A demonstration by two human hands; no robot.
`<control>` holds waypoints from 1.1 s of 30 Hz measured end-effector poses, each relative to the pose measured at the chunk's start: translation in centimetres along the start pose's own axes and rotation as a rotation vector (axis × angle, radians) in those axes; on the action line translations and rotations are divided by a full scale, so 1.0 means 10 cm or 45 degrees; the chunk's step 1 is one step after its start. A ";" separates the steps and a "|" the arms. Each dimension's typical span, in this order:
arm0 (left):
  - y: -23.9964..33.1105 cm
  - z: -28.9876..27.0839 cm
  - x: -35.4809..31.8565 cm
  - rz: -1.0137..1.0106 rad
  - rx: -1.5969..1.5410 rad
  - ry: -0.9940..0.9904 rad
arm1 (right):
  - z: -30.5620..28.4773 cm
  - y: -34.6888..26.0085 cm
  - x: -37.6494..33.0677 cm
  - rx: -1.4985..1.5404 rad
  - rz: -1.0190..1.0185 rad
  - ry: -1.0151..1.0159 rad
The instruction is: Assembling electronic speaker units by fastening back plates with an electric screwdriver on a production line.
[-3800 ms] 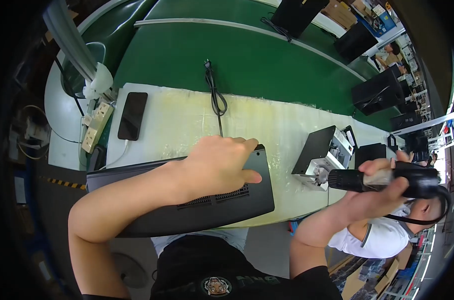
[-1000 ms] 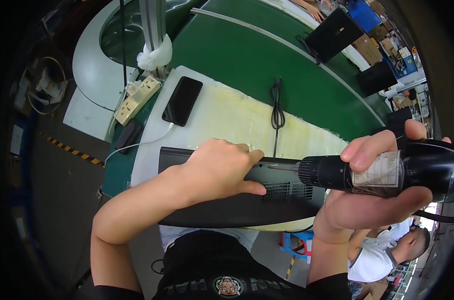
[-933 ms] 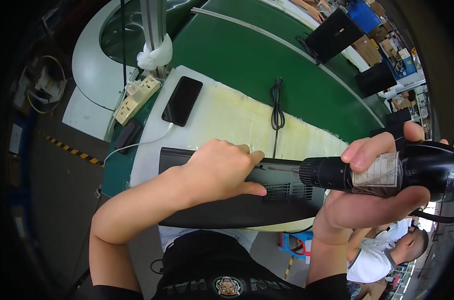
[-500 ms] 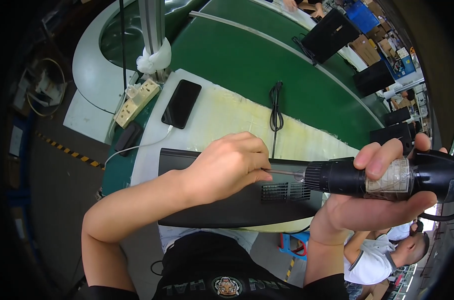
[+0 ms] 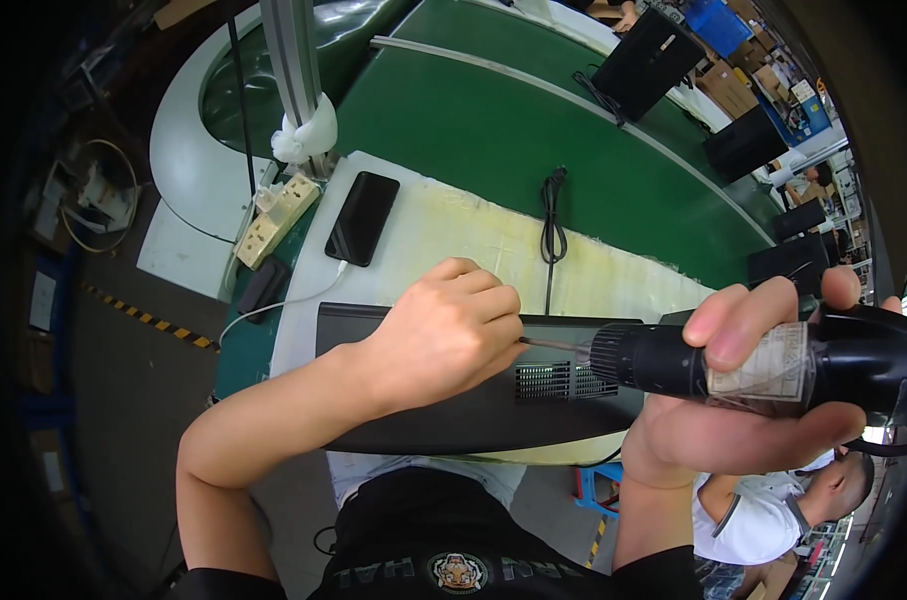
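My right hand (image 5: 718, 435) is wrapped round a black electric screwdriver (image 5: 648, 358), held nearly level with its nose toward the left. From the nose a thin metal bit (image 5: 553, 345) points at my left hand (image 5: 448, 325). That hand is closed, knuckles up, its fingertips at the bit's end. Whatever it pinches is hidden. Below both hands lies a long black housing (image 5: 453, 425) with two vent grilles (image 5: 543, 381). A coiled black power cord (image 5: 551, 225) runs from its far side.
The housing lies on a pale, film-covered board (image 5: 453, 225) beside a green conveyor belt (image 5: 473, 130). To the left are a black phone (image 5: 363, 218) on a white cable, a power strip (image 5: 276, 222) and a metal post (image 5: 291, 60). A seated person (image 5: 763, 515) is at right.
My left hand and the screwdriver have shifted slightly left over the housing. The left thumb, stretched along the bit before, is now tucked in. The whole view has moved a little.
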State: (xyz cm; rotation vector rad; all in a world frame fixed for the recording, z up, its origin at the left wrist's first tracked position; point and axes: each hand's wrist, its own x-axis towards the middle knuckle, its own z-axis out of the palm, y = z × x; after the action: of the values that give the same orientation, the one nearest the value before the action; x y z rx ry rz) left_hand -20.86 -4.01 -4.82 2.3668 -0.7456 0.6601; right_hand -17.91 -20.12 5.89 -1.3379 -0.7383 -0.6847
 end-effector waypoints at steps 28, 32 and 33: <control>-0.01 0.00 -0.03 0.012 -0.013 0.001 | -0.10 -0.03 -0.12 -0.217 -0.025 -0.242; 0.02 -0.02 -0.03 -0.120 -0.030 -0.021 | -0.08 0.02 -0.08 -0.261 -0.030 -0.278; 0.02 0.01 -0.06 -0.202 0.051 -0.065 | -0.06 0.03 -0.08 -0.268 -0.030 -0.287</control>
State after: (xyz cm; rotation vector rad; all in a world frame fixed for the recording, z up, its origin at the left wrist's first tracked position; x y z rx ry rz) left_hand -21.38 -4.02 -5.13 2.4572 -0.5627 0.5542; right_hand -18.06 -20.72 5.02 -1.6194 -0.8821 -0.6497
